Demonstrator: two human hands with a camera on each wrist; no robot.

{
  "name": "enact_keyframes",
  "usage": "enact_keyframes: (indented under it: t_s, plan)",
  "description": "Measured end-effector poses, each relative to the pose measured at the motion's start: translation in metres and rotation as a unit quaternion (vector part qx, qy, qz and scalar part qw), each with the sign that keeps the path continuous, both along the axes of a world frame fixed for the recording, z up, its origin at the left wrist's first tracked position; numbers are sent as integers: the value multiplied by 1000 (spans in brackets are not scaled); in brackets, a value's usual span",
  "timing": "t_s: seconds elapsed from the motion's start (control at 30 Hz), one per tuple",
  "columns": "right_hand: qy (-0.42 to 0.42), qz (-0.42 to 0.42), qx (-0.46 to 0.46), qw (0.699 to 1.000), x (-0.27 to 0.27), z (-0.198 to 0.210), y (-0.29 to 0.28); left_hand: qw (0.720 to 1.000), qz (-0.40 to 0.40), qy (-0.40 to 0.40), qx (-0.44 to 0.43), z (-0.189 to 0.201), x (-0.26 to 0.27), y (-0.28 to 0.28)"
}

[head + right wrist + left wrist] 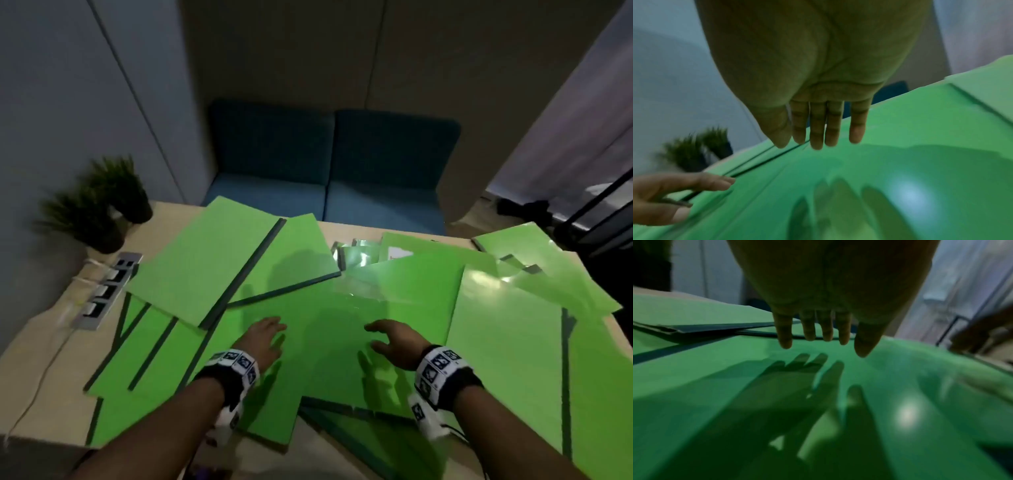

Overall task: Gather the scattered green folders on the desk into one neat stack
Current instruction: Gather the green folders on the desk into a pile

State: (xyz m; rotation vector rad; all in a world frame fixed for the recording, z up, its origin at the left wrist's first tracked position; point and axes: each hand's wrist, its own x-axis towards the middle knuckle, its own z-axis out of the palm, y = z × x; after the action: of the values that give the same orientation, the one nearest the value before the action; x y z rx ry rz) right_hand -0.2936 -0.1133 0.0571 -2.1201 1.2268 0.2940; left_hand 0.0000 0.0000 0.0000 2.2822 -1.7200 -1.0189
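Note:
Several green folders lie overlapping all over the desk. The central folder (325,329) sits under both hands. My left hand (269,334) hovers over its left part, fingers straight and together, holding nothing; in the left wrist view the left hand (818,339) casts a shadow on the green folder (900,386) below. My right hand (383,339) hovers palm down over the right part, fingers relaxed; the right wrist view shows the right hand (818,139) above the folder (900,162). Dark-spined folders (205,260) lie at the left, glossy ones (507,346) at the right.
Two potted plants (102,205) and a power strip (106,289) with a cable stand at the desk's left edge. A blue sofa (329,164) sits beyond the far edge. Bare desk (44,370) shows at the near left. A dark stand (596,205) is at the right.

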Motion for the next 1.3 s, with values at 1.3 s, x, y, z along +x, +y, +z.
enact_keyframes:
  t_s: [1.3]
  plan:
    - [98,288,-154,940,177,2,-122,987,-101,-94,86,9,61,31]
